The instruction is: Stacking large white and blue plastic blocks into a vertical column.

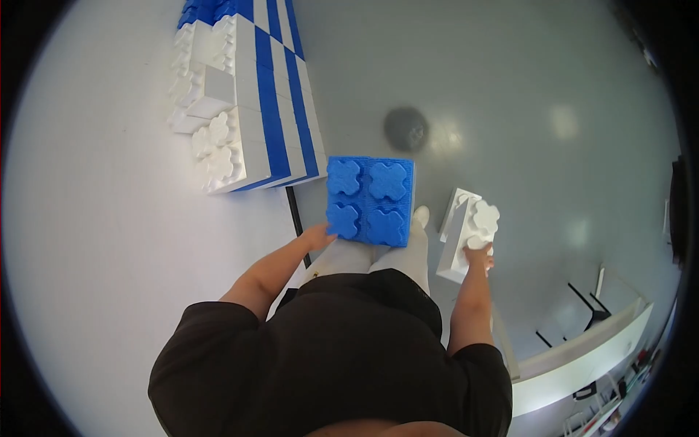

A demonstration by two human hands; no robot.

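Observation:
A blue block with four cross-shaped studs (370, 201) is before my legs, and my left hand (319, 237) touches its lower left corner; how the fingers lie on it is partly hidden. On the right, my right hand (479, 255) holds a long white block with cross-shaped studs (457, 240) by its near end. Another white block (451, 214) shows just beyond and to the left of that one. At the upper left, large white and blue blocks (284, 120) are stacked into a striped wall, with studs on top.
The block wall stands along a white surface (125, 229) on the left. A dark round mark (406, 129) is on the grey floor (508, 109). A white table (590, 355) stands at the lower right, near a dark chair (597, 318). My shoe (421, 216) shows beside the blue block.

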